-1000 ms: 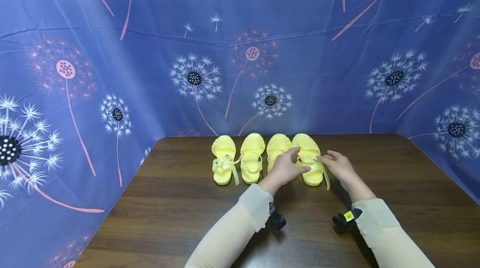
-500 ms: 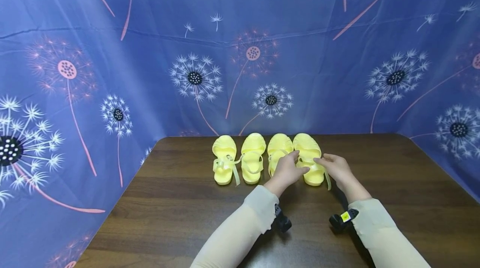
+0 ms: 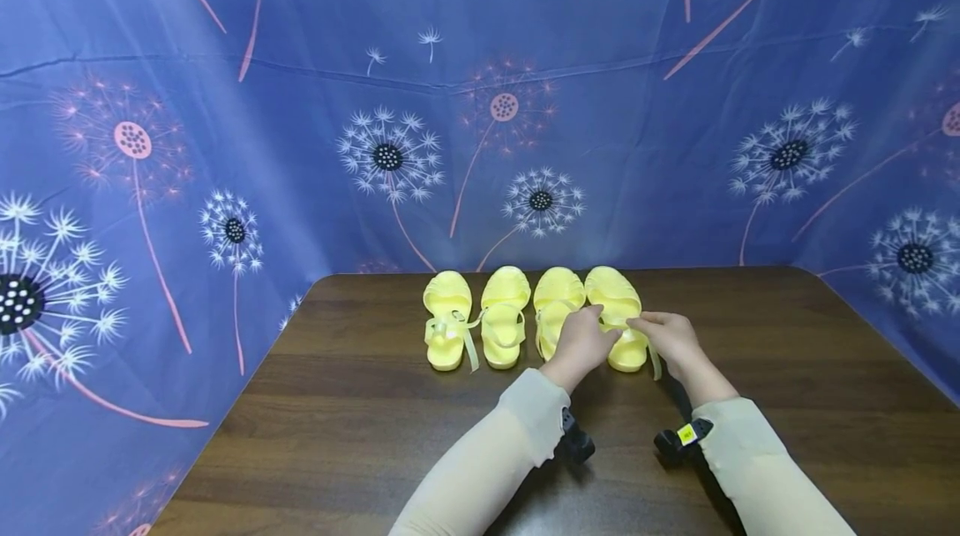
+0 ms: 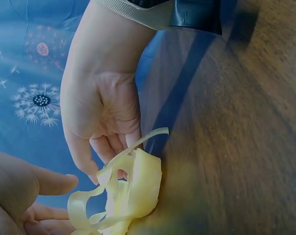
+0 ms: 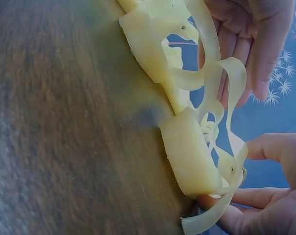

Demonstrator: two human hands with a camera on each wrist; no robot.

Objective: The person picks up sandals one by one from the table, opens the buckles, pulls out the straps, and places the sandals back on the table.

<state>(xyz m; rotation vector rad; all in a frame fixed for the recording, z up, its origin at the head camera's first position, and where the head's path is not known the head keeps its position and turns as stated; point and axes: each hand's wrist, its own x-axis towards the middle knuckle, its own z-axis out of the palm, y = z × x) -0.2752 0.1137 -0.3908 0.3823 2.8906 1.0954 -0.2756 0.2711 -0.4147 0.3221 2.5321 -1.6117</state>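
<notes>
The rightmost yellow sandal (image 3: 627, 358) in a row lies on the table, toe toward the back. My right hand (image 3: 672, 342) is at its right side. Thumb and fingers pinch its loose strap (image 5: 237, 81) near the buckle hole, as the right wrist view shows. My left hand (image 3: 585, 344) hovers over the gap between this sandal and the neighbouring yellow sandal (image 3: 558, 290), partly hiding both. In the left wrist view its thumb is stretched out, its fingers are fairly straight, and nothing is held. The free strap end (image 5: 201, 223) hangs beside the heel.
Two more yellow sandals, the leftmost sandal (image 3: 446, 357) and the sandal beside it (image 3: 504, 290), complete the row on the brown wooden table (image 3: 337, 436). A blue dandelion-print cloth (image 3: 480, 36) hangs behind the table's back edge.
My left hand has shifted to the right, closer to the rightmost sandal. My right hand has come slightly left to its strap. The sandals stay in place.
</notes>
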